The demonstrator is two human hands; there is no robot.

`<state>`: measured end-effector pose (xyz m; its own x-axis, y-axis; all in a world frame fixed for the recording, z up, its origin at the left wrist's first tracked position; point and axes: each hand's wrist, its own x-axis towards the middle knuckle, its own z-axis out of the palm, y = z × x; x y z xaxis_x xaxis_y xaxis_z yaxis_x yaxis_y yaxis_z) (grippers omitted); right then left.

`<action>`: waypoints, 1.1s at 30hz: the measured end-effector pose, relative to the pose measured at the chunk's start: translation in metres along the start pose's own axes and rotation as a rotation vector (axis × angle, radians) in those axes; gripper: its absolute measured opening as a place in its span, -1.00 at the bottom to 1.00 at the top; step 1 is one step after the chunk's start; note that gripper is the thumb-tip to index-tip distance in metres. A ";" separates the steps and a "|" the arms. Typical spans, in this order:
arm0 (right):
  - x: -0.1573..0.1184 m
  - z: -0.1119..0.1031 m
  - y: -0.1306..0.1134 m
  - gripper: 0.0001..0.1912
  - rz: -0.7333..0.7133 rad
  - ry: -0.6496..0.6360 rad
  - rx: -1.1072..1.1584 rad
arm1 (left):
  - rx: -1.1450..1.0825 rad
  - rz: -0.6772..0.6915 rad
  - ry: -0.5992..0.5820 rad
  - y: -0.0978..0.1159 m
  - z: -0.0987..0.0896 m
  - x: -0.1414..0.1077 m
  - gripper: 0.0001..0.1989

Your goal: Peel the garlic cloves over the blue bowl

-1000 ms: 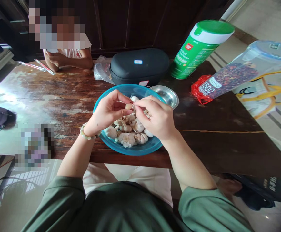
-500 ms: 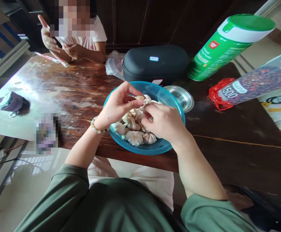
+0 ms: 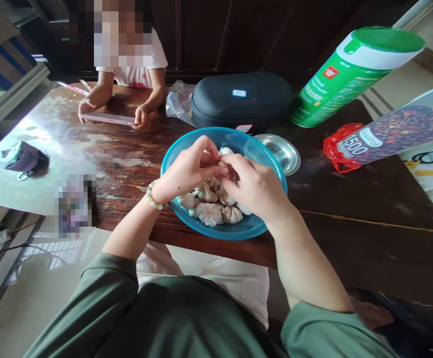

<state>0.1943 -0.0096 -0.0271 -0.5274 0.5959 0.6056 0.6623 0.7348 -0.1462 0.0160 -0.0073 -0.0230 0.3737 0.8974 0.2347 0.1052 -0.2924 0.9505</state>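
A blue plastic basin (image 3: 171, 149) in front of me holds several whole garlic bulbs (image 3: 209, 213), some with papery skin coming loose. Over it, my left hand (image 3: 192, 166), with a beaded bracelet at the wrist, pinches a garlic clove (image 3: 221, 164) between thumb and fingers. Bent over the same clove from the other side, my right hand (image 3: 257, 186) has its thumb and fingertips closed on it. Fingers cover most of the clove, so only a small bit shows. Behind the basin's right rim stands a shallow metal bowl (image 3: 289, 154).
A black hard case (image 3: 242, 102) and a crumpled plastic bag (image 3: 179, 103) lie behind the basin. To the right stand a green canister (image 3: 350, 79) and a tall container (image 3: 395, 132) on red plastic. Across the wooden table (image 3: 123, 149), a person holds a phone-like device (image 3: 108, 118). A small pouch (image 3: 20, 156) lies left.
My right hand has come up from the bulbs to meet my left fingertips at the clove. The person opposite has lowered their hands to the table with the device.
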 end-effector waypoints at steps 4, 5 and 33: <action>0.001 -0.002 -0.002 -0.86 0.040 -0.035 -0.015 | 0.098 0.027 -0.005 -0.001 0.000 -0.001 -0.74; 0.001 -0.002 -0.002 -0.87 0.051 -0.046 -0.023 | 0.142 0.032 -0.001 -0.001 0.000 -0.001 -0.74; 0.000 -0.001 0.000 -0.76 0.129 -0.118 -0.057 | 0.446 0.124 -0.070 0.009 -0.003 -0.001 -0.83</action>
<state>0.1948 -0.0097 -0.0264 -0.4925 0.7205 0.4882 0.7558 0.6322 -0.1706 0.0135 -0.0097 -0.0144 0.4682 0.8266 0.3124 0.4362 -0.5236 0.7318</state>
